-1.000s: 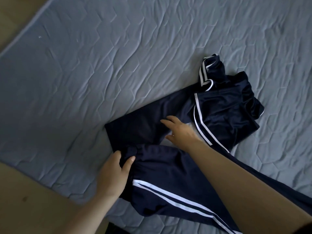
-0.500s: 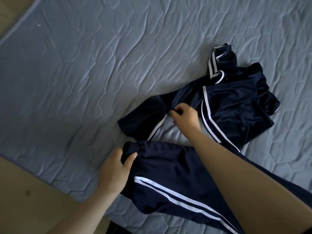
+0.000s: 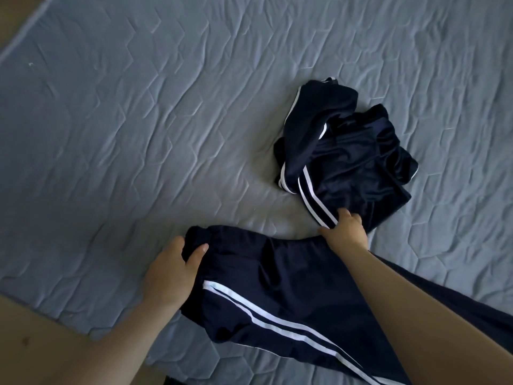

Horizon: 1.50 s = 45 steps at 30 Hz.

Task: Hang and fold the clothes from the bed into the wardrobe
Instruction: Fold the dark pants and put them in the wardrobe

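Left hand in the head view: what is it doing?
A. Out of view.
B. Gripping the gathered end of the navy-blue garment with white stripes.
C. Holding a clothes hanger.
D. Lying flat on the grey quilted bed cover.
B: the left hand has its thumb on top and its fingers curled round the gathered end of the navy-blue white-striped garment, which lies on the grey quilted bed cover.

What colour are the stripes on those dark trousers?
White: two stripes run side by side down the navy trousers. The head view shows them best.
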{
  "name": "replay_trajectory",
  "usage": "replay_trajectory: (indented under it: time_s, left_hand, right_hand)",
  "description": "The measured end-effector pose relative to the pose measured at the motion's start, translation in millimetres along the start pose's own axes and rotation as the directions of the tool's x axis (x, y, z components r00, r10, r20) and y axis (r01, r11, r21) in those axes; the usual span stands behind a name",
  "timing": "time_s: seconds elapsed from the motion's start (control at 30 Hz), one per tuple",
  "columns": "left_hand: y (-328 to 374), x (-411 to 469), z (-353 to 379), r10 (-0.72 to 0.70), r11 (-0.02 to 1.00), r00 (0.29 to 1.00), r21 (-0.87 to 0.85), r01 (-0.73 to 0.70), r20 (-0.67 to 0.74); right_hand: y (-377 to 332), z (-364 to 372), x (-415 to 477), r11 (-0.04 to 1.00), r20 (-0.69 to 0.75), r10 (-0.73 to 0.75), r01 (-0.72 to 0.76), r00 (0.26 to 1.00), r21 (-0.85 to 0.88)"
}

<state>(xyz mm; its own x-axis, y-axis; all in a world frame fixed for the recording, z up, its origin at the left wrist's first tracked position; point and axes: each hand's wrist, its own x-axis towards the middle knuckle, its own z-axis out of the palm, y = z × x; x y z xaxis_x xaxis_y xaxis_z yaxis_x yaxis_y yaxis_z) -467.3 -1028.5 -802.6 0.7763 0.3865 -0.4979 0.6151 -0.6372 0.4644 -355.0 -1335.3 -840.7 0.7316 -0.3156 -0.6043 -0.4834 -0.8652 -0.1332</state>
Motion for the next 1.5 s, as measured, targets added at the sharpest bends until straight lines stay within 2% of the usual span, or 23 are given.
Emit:
replay_trajectory:
  time_s: [0.1, 0.23, 0.27, 0.33, 0.4, 0.43, 0.47, 0.53, 0.6, 0.63, 0.67, 0.7, 0.77, 0.8, 0.9, 1.03, 1.3, 1.5]
  left_hand:
    - [-1, 4, 5, 0.023, 1.000, 1.000, -0.006, -0.023, -0.002]
    - [-5, 12, 15, 0.024, 1.000, 1.000, -0.013, -0.024, -0.011]
    - [-6, 13, 17, 0.018, 1.000, 1.000, -0.015, -0.018, -0.010]
    - [-7, 15, 20, 0.007, 1.000, 1.000, -0.004, -0.007, -0.006]
    - [-8, 14, 21, 0.007, 1.000, 1.000, 0.016, -0.007, -0.009]
    - [-7, 15, 21, 0.008, 1.000, 1.000, 0.020, -0.007, -0.007]
    - [-6, 16, 20, 0.008, 1.000, 1.000, 0.017, -0.008, 0.000]
    - [-2, 18, 16, 0.015, 1.000, 1.000, -0.001, -0.015, 0.012]
    - [-1, 18, 13, 0.018, 1.000, 1.000, -0.003, -0.018, 0.006]
    - [-1, 17, 11, 0.017, 1.000, 1.000, -0.001, -0.017, 0.001]
    - [-3, 15, 10, 0.017, 1.000, 1.000, -0.006, -0.017, -0.004]
    - [-5, 15, 7, 0.020, 1.000, 1.000, -0.018, -0.020, -0.006]
    - [-6, 15, 5, 0.030, 0.998, 1.000, -0.049, -0.030, 0.004]
    - [-8, 17, 3, 0.036, 0.997, 0.999, -0.069, -0.035, 0.011]
    - [-14, 28, -4, 0.048, 0.991, 0.999, -0.130, -0.045, 0.025]
    - [-31, 54, -20, 0.059, 0.985, 0.998, -0.162, -0.053, 0.035]
    - [-93, 140, -109, 0.047, 0.994, 0.999, -0.097, -0.048, -0.014]
    - [-125, 192, -169, 0.021, 1.000, 0.998, 0.010, -0.021, -0.059]
  right_hand:
    - [5, 5, 9, 0.987, -0.052, -0.040, 0.032, 0.998, -0.158]
    - [-7, -1, 31, 0.975, -0.086, -0.159, 0.143, 0.984, -0.170]
    - [-9, -3, 35, 0.985, -0.148, -0.162, 0.151, 0.976, -0.084]
    - [-17, -17, 41, 0.947, -0.319, -0.053, 0.149, 0.946, 0.284]
    - [-26, -32, 43, 0.720, -0.326, 0.057, 0.187, 0.944, 0.668]
    - [-31, -36, 41, 0.630, -0.280, 0.023, 0.204, 0.960, 0.749]
    - [-36, -37, 32, 0.652, -0.253, -0.055, 0.226, 0.966, 0.723]
    - [-37, -22, 7, 0.797, -0.277, -0.235, 0.347, 0.932, 0.494]
    - [-32, -1, -18, 0.832, -0.319, -0.332, 0.435, 0.888, 0.345]
    - [-28, 8, -26, 0.854, -0.287, -0.357, 0.435, 0.889, 0.284]
    - [-25, 14, -32, 0.894, -0.194, -0.375, 0.409, 0.907, 0.182]
    - [-23, 20, -34, 0.924, -0.053, -0.381, 0.382, 0.923, 0.009]
    - [-18, 25, -33, 0.863, 0.158, -0.374, 0.405, 0.914, -0.302]
    - [-21, 26, -31, 0.827, 0.206, -0.366, 0.419, 0.907, -0.374]
    - [-42, 26, -27, 0.807, 0.240, -0.369, 0.438, 0.898, -0.397]
    - [-72, 30, -30, 0.875, 0.217, -0.366, 0.414, 0.905, -0.250]
    - [-202, 62, -37, 0.865, 0.241, -0.444, 0.482, 0.863, -0.135]
    - [-292, 88, -37, 0.828, 0.212, -0.505, 0.539, 0.837, -0.157]
